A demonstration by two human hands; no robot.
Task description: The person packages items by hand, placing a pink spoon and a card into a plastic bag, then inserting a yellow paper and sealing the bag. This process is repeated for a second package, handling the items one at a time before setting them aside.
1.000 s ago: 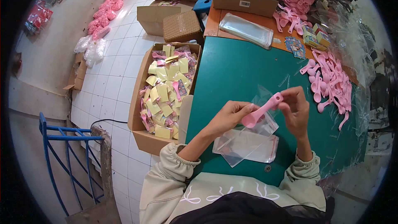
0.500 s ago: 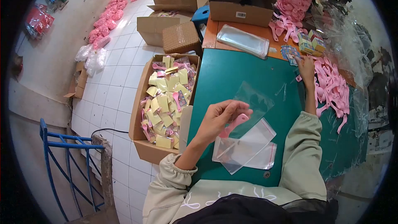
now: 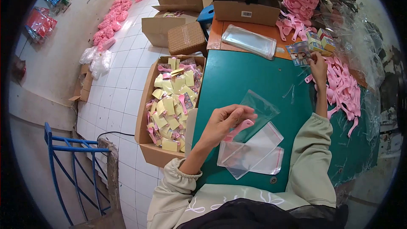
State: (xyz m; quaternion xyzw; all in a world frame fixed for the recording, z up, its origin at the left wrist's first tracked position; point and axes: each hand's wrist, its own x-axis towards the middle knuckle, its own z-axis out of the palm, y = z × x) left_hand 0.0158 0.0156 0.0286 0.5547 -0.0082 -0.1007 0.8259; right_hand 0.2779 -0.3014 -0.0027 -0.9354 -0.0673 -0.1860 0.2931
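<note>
- Your left hand (image 3: 227,121) is raised just above the desk (image 3: 237,76). Its fingers are closed on a pink spoon (image 3: 240,129) and the edge of a clear bag (image 3: 259,109) — pinched together, probably so that one hand can keep both steady.
- Your right hand (image 3: 319,64) is stretched far across the desk, with its fingertips at the printed cards (image 3: 299,53) beside the small boxes (image 3: 320,41). I cannot tell whether they grip a card.
- Spare bags (image 3: 254,157) lie flat under your left hand, within easy reach.
- Loose spoons (image 3: 343,89) are heaped on your right — the carton (image 3: 157,154) of filled packs sits on the floor to your left.
</note>
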